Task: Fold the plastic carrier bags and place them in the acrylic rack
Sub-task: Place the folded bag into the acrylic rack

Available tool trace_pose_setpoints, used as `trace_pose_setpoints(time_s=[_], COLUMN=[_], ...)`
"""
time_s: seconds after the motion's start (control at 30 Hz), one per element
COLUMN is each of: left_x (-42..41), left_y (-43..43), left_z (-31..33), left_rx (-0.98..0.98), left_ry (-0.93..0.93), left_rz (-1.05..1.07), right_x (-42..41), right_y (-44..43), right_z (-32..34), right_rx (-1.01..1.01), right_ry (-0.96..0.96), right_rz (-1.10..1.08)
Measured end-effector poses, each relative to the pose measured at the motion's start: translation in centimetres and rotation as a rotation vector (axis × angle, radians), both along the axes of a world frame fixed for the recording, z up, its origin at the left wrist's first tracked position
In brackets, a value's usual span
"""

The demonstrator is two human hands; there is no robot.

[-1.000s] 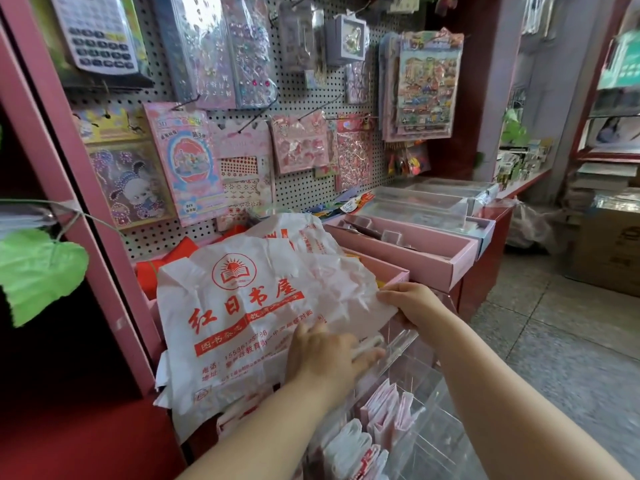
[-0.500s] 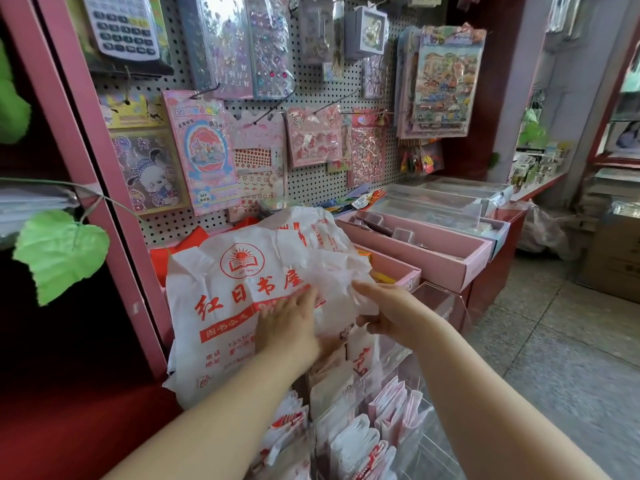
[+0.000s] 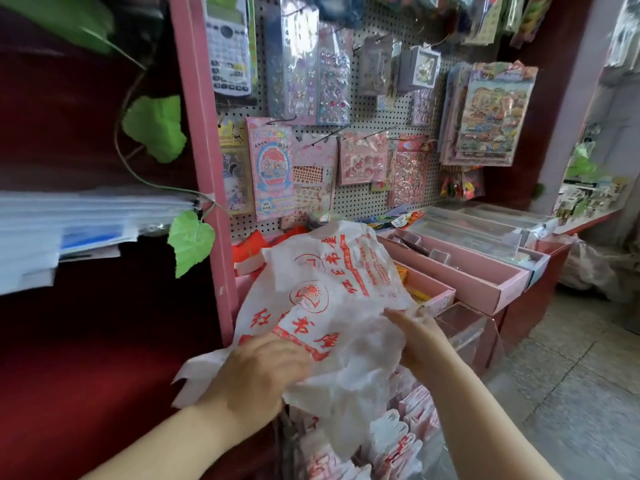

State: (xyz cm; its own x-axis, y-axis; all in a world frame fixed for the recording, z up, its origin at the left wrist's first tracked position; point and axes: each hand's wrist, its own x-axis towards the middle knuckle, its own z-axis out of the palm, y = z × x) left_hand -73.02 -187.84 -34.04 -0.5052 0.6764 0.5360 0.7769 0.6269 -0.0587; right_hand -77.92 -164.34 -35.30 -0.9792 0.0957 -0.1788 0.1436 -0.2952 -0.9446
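A white carrier bag [image 3: 332, 306] with red print is crumpled and partly folded above the clear acrylic rack [image 3: 464, 327], where folded bags [image 3: 391, 431] stand upright.

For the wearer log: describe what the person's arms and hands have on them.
Nothing worn shows. The left hand and right hand are bare: no gloves, rings or watch visible. The left forearm and right forearm are uncovered down to the frame edge, with no sleeve in view.
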Motion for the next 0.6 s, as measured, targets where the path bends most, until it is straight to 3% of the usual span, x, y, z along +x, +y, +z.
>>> trace_pose_setpoints(time_s=[0.13, 0.33, 0.43, 0.6], left_x=[5.1, 12.6, 15.1, 18.7], left_y=[-5.0, -12.3, -16.0, -21.7], left_z=[-0.6, -2.3, -3.5, -4.3], left_rx=[-0.041, -0.06, -0.082, 0.017], left_ry=[-0.036, 0.063, -0.028, -0.233], left_rz=[0.024, 0.147, 0.285, 0.504], right_x=[3.1, 8.6, 9.8, 10.2], right_y=[-4.2, -11.7, -15.4, -21.2], right_z=[0.0, -0.1, -0.5, -2.0], right_rx=[0.184, 0.527, 0.672, 0.696], right_ry=[-0.065, 0.057, 0.127, 0.171], right_rz=[-0.016, 0.141, 0.22, 0.251])
